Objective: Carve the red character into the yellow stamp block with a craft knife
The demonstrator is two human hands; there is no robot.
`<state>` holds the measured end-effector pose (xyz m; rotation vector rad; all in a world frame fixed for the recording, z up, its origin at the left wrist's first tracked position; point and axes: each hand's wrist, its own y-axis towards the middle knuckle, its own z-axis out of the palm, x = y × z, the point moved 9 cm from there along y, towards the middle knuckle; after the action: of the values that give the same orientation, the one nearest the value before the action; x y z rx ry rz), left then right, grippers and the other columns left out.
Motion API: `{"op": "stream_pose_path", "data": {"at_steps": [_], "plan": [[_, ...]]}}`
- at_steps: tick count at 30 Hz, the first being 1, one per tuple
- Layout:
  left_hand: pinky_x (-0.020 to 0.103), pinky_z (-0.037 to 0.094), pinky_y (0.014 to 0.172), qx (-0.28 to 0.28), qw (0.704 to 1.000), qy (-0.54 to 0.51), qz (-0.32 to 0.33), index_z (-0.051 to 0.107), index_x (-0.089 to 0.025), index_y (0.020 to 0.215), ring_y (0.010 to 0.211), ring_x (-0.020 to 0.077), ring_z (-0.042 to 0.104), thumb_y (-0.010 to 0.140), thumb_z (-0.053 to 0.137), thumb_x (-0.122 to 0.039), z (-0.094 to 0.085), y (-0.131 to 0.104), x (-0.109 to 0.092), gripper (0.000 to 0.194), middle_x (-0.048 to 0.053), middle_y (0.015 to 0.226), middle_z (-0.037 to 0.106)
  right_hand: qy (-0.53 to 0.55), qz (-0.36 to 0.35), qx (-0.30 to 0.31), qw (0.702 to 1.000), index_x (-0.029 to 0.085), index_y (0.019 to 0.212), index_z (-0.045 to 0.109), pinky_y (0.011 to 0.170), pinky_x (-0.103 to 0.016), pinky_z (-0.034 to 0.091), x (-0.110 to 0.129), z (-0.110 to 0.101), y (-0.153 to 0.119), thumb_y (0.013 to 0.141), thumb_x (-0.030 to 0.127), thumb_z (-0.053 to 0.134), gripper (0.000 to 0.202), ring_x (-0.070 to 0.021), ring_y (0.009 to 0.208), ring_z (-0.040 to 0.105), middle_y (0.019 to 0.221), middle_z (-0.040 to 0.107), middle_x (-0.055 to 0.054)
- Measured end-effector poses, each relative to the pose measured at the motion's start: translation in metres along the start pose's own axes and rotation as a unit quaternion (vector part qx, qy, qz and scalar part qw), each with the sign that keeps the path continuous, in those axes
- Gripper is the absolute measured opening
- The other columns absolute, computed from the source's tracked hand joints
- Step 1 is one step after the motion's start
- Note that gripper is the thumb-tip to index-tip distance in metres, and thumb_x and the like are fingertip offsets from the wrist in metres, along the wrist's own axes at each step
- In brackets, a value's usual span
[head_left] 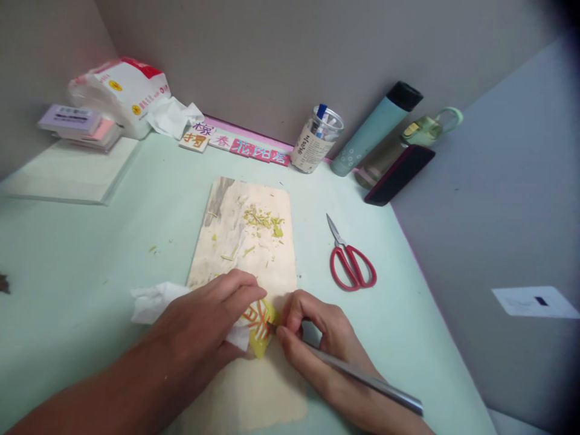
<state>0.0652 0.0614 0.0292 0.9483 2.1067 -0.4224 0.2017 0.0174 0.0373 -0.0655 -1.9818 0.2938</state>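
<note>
Yellow with red strokes, the small block (260,329) is lying on the wooden board (276,386), gripped with a tissue (158,300) by the curled left hand (217,317), while the right hand (342,339), pinching a metal tool (376,385), is seemingly carving, probably needing steady pressure next.
</note>
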Motion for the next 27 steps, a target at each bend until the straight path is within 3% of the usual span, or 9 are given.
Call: {"op": "stream_pose_path", "data": {"at_steps": [14,22,27], "plan": [[0.031,0.052,0.093,0.011,1.000,-0.001,-0.009,0.059,-0.029,0.125,0.117,0.0222,0.066,0.080,0.051,-0.008,0.002,0.001,0.002,0.050,0.001,0.137,0.063,0.085,0.021,-0.047,0.995,0.023,0.073,0.048,0.056,-0.026,0.034,-0.015,-0.003,0.001,0.090,0.025,0.062,0.022,-0.0131,0.064,0.044,0.070,0.051,0.004],[0.032,0.051,0.094,0.035,0.999,-0.018,-0.020,0.060,-0.029,0.127,0.117,0.0224,0.065,0.086,0.054,-0.013,0.004,0.003,0.003,0.044,0.001,0.136,0.063,0.132,0.029,-0.069,0.988,0.023,0.075,0.049,0.057,-0.026,0.035,-0.020,-0.005,0.002,0.091,0.027,0.065,0.023,-0.0131,0.065,0.045,0.071,0.052,0.004],[0.034,0.053,0.093,0.044,0.999,0.000,-0.026,0.058,-0.029,0.128,0.119,0.0248,0.065,0.081,0.058,-0.011,0.010,0.003,0.010,0.051,0.003,0.138,0.061,0.125,0.022,-0.058,0.990,0.023,0.074,0.049,0.056,-0.026,0.034,-0.018,-0.005,0.003,0.090,0.026,0.065,0.024,-0.0131,0.064,0.044,0.071,0.052,0.004]]}}
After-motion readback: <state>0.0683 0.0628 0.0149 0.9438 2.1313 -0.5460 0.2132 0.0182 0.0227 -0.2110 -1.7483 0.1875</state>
